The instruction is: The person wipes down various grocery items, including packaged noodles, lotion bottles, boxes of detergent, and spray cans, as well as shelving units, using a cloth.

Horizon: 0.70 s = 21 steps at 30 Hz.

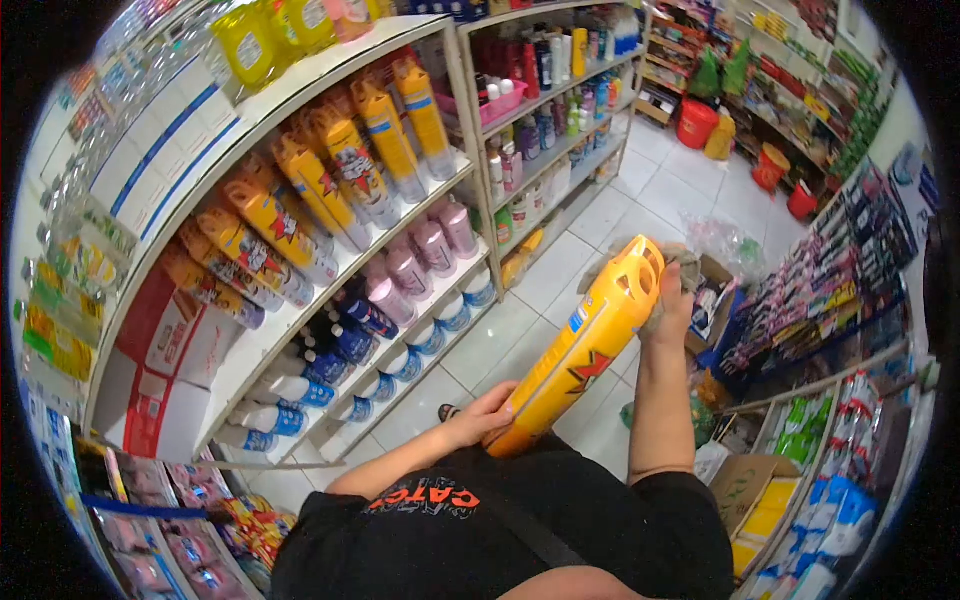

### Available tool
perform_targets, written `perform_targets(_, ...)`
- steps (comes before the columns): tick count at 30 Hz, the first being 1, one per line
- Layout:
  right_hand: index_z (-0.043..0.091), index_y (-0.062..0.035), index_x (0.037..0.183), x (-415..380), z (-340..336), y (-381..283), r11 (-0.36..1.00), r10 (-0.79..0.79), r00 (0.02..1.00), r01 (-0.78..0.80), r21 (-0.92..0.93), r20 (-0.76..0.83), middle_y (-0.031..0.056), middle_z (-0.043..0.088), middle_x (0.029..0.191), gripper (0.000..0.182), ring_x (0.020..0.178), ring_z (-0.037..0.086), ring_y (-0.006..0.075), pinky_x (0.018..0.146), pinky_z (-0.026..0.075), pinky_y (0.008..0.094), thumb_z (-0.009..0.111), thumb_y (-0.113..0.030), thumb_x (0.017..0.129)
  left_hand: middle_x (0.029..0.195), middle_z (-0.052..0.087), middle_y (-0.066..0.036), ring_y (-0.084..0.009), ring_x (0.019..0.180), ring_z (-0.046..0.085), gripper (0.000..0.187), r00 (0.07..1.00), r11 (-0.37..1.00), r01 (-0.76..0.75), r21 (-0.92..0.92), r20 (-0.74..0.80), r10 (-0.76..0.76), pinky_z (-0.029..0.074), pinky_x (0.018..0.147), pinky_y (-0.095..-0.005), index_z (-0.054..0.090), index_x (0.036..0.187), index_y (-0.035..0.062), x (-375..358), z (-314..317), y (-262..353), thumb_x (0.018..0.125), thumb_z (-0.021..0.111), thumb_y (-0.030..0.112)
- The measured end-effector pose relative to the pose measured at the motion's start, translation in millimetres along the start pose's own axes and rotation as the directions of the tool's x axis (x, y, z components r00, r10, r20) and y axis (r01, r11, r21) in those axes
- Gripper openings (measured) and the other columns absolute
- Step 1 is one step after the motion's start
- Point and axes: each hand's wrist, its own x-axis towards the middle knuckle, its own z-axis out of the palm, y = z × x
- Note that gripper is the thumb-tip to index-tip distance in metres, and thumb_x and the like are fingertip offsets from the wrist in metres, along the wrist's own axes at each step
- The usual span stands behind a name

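A large yellow aerosol spray can (575, 355) is tilted in front of my chest, its vented cap up and to the right. My left hand (490, 414) is closed around its lower end. At the cap end, my right hand (675, 305) grips a grey-brown cloth (679, 254) against the can's side. Part of the cloth and some right-hand fingers are hidden behind the can. On the shelf to the left stand several similar yellow spray cans (345, 160) in rows.
Below those cans, a shelf holds pink bottles (432, 245) and blue-and-white tubs (405, 362). Yellow-green liquid bottles (245, 45) stand on top. Hanging goods (800, 280) line the right side. A cardboard box (755, 485) sits low right. Red buckets (697, 125) stand farther back on the tiled floor.
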Motion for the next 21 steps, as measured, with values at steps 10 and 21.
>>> perform_targets(10, 0.033, 0.0019, 0.121, -134, 26, 93, 0.929, 0.272, 0.937, -0.196, -0.315, 0.218, 0.0102, 0.041, 0.119, 0.044, 0.109, 0.041, 0.019, 0.094, 0.03, 0.0317, 0.037, -0.03, 0.091, 0.109, 0.048, -0.012, -0.0238, 0.103, 0.046, 0.072, 0.795, 0.881, -0.369, 0.296, -0.39, 0.464, 0.035, 0.088, -0.0334, 0.037, 0.118, 0.0017, -5, 18, 20, 0.062, 0.074, 0.028)
perform_targets(21, 0.038, -0.0034, 0.121, -144, 36, 119, 0.452, 0.859, 0.465, -0.885, 0.109, 0.212, 0.0089, 0.047, 0.116, 0.041, 0.103, 0.048, 0.0207, 0.09, 0.039, 0.0358, 0.046, -0.025, 0.087, 0.113, 0.043, -0.014, -0.0282, 0.107, 0.042, 0.077, 0.456, 0.511, -0.51, 0.692, -0.287, 0.843, 0.032, 0.091, -0.0385, 0.039, 0.117, 0.0052, -21, 6, 6, 0.055, 0.078, 0.031)
